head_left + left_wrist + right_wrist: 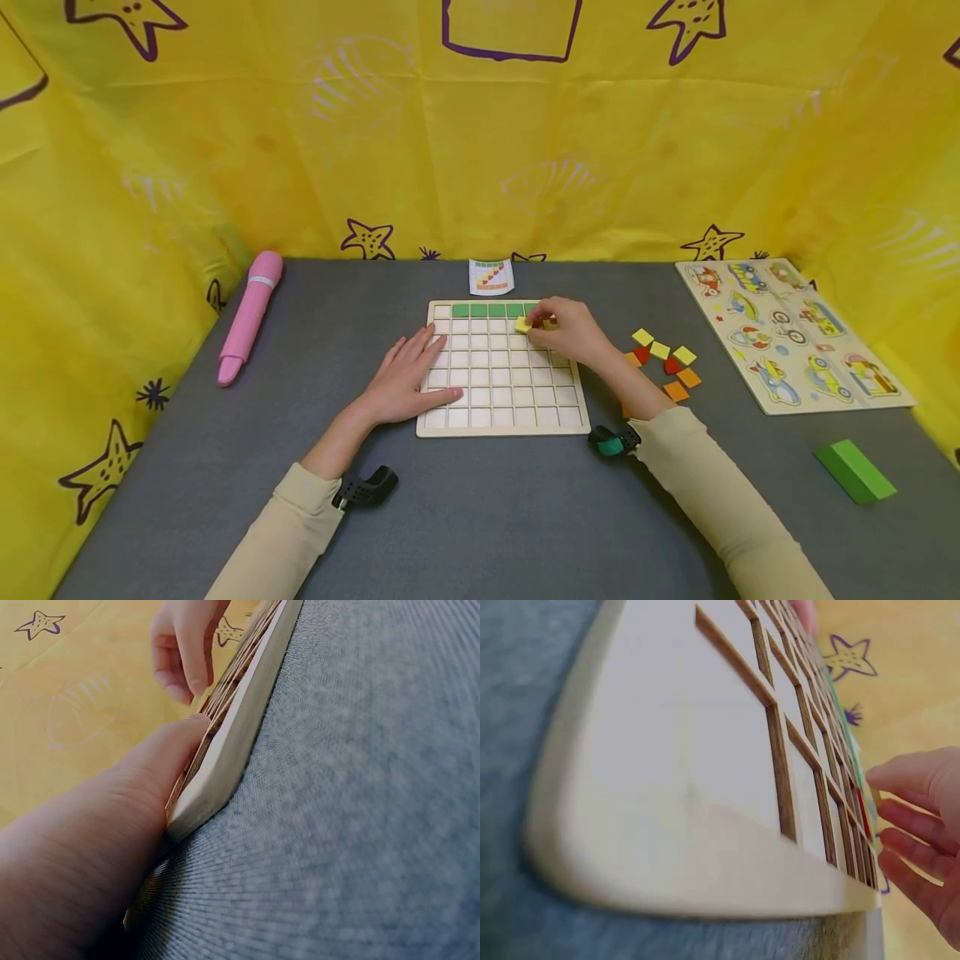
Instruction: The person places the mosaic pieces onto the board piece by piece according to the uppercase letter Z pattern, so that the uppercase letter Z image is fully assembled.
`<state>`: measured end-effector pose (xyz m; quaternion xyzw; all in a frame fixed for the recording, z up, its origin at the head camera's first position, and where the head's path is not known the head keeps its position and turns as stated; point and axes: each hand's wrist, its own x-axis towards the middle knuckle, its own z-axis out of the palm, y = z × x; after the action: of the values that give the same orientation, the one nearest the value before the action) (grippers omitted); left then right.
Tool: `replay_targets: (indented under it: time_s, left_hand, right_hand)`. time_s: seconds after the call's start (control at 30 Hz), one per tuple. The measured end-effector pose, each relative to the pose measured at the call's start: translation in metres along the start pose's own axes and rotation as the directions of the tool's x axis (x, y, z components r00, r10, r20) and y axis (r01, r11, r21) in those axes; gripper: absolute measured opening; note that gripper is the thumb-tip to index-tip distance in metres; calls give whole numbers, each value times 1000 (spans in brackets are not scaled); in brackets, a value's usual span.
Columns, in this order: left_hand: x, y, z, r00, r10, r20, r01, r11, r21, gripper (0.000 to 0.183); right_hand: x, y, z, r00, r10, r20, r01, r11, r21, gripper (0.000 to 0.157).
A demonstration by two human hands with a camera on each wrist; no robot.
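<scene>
A wooden grid board [502, 432] with pale square cells lies in the middle of the table. Green tiles [497, 311] fill most of its top row, the leftmost cell being bare. My right hand [568, 332] pinches a small yellow tile [522, 325] between thumb and fingers, over the second row just below the green ones. Beyond the board, a small card [491, 277] shows a pattern of green, yellow, red and orange. My left hand [405, 379] rests with spread fingers on the board's left edge, its thumb [176, 739] along the cells. In the right wrist view, a red piece [865, 814] shows beside the right fingers.
Loose yellow, red and orange tiles [676, 392] lie right of the board, some partly hidden by the right forearm. Farther right are a picture puzzle board [806, 392] and a green block [855, 471]. A pink microphone-shaped object [251, 317] lies at the left. Yellow cloth surrounds the table.
</scene>
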<state>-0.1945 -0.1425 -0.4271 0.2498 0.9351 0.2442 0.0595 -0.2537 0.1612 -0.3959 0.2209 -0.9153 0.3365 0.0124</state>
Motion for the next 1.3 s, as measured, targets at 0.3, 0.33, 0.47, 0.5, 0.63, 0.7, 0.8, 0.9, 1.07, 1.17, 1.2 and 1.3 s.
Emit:
replay_targets:
  time_s: [0.3, 0.33, 0.47, 0.5, 0.63, 0.7, 0.8, 0.9, 1.07, 1.17, 1.2, 1.3]
  left_hand:
    - [-1, 1, -1, 1000, 0, 0, 0, 1000, -1, 93]
    - [-1, 1, -1, 1000, 1, -1, -1, 1000, -1, 93]
    - [-1, 1, -1, 1000, 4, -3, -4, 1000, 4, 93]
    - [-1, 1, -1, 1000, 5, -4, -5, 1000, 3, 92]
    - [-1, 1, -1, 1000, 3, -3, -3, 1000, 1, 92]
    - [-1, 2, -2, 1000, 3, -3, -3, 1000, 1, 92]
    - [-1, 2, -2, 1000, 2, -3, -2, 1000, 2, 92]
    - [-1, 3, -1, 1000, 5, -2, -5, 1000, 3, 92]
    - [0, 2, 0, 1000, 6, -1, -6, 1000, 5, 92]
    - [0, 2, 0, 1000, 1, 1, -1, 1000, 8, 92]
    - [0, 2, 0, 1000, -1, 2, 1, 1000, 8, 92]
    - [0, 1, 0, 1000, -3, 4, 3, 1000, 7, 93]
  right_hand:
    - [9, -4, 3, 997, -64, 48, 66, 997, -44, 9]
    - [9, -4, 3, 996, -68, 49, 70, 997, -45, 9]
    - [9, -3, 5, 995, -89, 51, 91, 995, -45, 9]
    - [9, -2, 5, 994, -97, 52, 99, 994, -45, 10]
    - [10, 0, 7, 991, -127, 51, 129, 991, -47, 10]
    - [9, 1, 7, 990, -136, 49, 138, 989, -46, 10]
    - [7, 2, 5, 990, -136, 35, 137, 990, -37, 10]
    - [1, 6, 1, 992, -123, 17, 124, 992, -17, 10]
    - [-13, 14, -9, 997, -72, -4, 72, 997, -13, 11]
    - [-23, 19, -16, 999, -39, -11, 39, 999, -32, 12]
    - [-26, 21, -18, 999, -29, -13, 29, 999, -31, 12]
    - [-37, 28, -26, 1000, -15, -22, 14, 999, -41, 14]
